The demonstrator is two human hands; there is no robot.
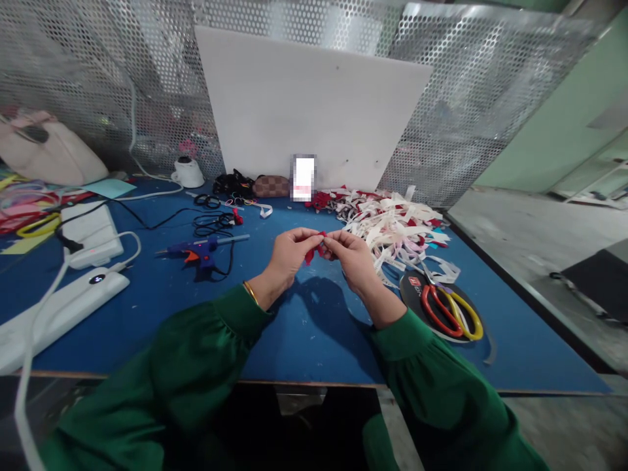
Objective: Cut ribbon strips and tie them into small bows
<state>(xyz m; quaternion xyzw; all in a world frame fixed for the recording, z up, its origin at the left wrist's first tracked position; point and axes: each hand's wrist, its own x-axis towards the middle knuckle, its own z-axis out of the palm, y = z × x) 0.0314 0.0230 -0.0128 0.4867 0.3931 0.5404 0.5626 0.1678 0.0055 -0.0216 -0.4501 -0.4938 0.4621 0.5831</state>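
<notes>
A small piece of red ribbon [310, 256] is held between both hands above the middle of the blue table [314, 327]. My left hand [290, 256] pinches it from the left with thumb and fingertips. From the right, my right hand [350, 254] grips it too, its fingertips meeting those of the left. Part of the ribbon hangs below the left fingertips; the rest is hidden by the fingers.
Ribbon scraps [392, 226] lie heaped at the back right, near red- and yellow-handled scissors [444, 311] on a black disc [412, 288]. A blue glue gun [199, 252] and a white power strip [63, 311] lie left. A white board [314, 104] stands behind.
</notes>
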